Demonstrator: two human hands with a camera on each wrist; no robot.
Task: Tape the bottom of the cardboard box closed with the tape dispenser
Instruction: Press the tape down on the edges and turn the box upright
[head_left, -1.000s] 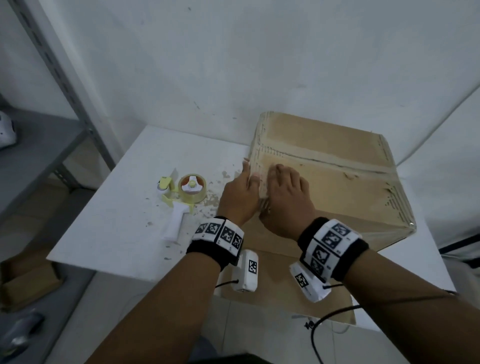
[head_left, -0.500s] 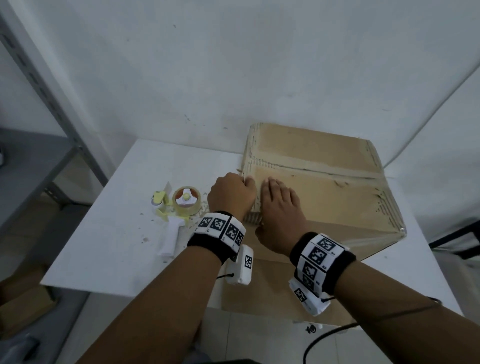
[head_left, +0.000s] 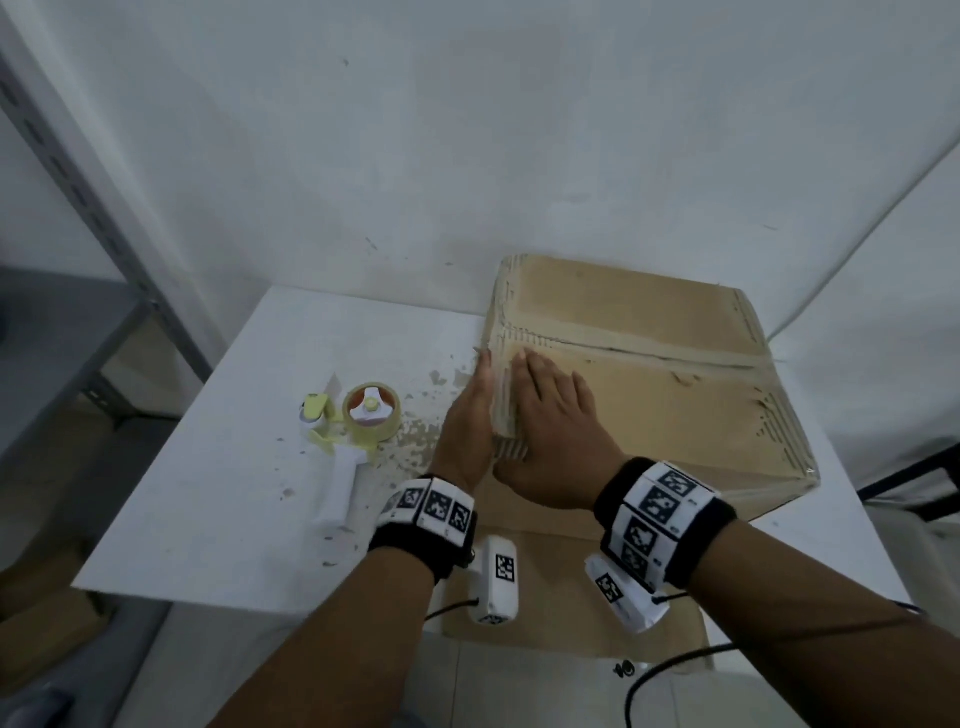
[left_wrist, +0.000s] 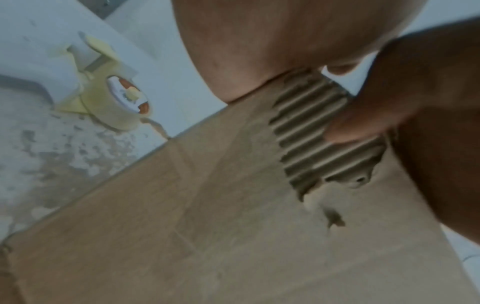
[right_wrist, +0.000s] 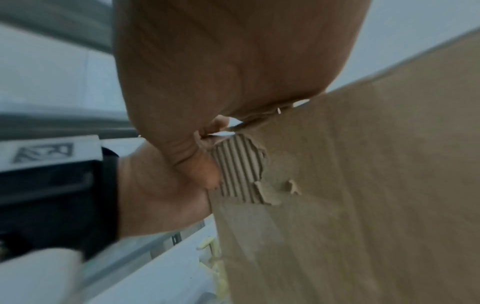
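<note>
The cardboard box (head_left: 649, 395) lies bottom-up on the white table (head_left: 208, 493), its flaps folded shut along a seam (head_left: 649, 353). My left hand (head_left: 467, 415) lies flat, fingers straight, against the box's left side near the front corner. My right hand (head_left: 550, 410) presses flat on the near flap by that same corner. In the wrist views its thumb (left_wrist: 376, 115) sits beside a torn patch of bare corrugation (right_wrist: 239, 166). The yellow and white tape dispenser (head_left: 358, 421) lies on the table left of my left hand, untouched.
Flecks of paper and chipped paint (head_left: 421, 436) dot the table between dispenser and box. A flat cardboard sheet (head_left: 561, 613) sticks out under the box over the table's front edge. A grey metal shelf (head_left: 78, 338) stands at the left. The wall is close behind.
My left hand, curled into a fist at the box corner half a second ago, now lies with straight fingers along the box's side. My right hand stays on the flap.
</note>
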